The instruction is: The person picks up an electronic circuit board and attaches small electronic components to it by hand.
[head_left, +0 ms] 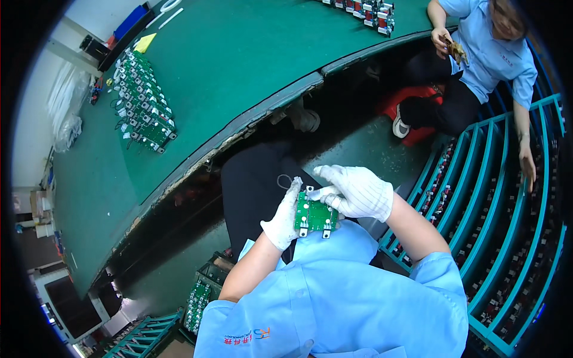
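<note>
A green circuit board (316, 215) with small metal tabs along its near edge is in front of my body, above my lap. My left hand (282, 219), in a white glove, grips it by the left side. Over its upper right part is my right hand (363, 194), also gloved, with thumb and fingers closed in a pinch. A small pale piece shows at those fingertips, too unclear to name. A thin wire loop (285, 181) stands out beyond the board's far left corner, next to my left fingertips.
A green table (233, 53) with a worn edge curves ahead, carrying a row of circuit boards (143, 98) and more parts (370, 15) farther off. On the right is a teal slotted rack (471, 206) of boards. A co-worker (498, 59) sits beyond it. More boards (197, 307) stand lower left.
</note>
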### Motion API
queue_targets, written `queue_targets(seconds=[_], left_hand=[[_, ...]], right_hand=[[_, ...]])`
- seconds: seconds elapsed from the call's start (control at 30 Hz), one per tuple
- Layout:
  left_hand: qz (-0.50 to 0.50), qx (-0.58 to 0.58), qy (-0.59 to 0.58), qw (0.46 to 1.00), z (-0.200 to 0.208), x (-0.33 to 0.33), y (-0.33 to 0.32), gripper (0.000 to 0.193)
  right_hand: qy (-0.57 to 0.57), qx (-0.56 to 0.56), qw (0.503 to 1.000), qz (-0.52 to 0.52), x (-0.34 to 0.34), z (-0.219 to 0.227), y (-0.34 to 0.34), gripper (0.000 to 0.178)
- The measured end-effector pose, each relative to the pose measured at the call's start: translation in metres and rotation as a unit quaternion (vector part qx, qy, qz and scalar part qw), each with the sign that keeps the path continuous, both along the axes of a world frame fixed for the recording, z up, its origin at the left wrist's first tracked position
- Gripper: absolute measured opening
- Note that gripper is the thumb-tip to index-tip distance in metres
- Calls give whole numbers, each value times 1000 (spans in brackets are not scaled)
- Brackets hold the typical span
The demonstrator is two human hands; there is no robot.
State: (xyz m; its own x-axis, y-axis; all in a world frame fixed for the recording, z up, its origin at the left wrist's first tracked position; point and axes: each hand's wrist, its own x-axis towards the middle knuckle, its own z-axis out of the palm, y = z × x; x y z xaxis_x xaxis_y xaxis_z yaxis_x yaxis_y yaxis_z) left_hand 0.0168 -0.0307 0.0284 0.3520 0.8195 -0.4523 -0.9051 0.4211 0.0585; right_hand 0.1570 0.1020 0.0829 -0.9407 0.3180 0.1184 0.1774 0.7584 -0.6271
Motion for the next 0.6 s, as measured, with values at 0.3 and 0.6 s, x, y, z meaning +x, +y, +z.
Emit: queue_targets(seconds=[0.3,0.6], left_hand=[[-18,-26,16,999,-31,13,-18,54],[-54,-40,31,997,-59,15,-14,66]], right_hand=[[-164,-130,972,111,9,-19,-17,45],[-171,-117,975,82,20,-25,-18,48]])
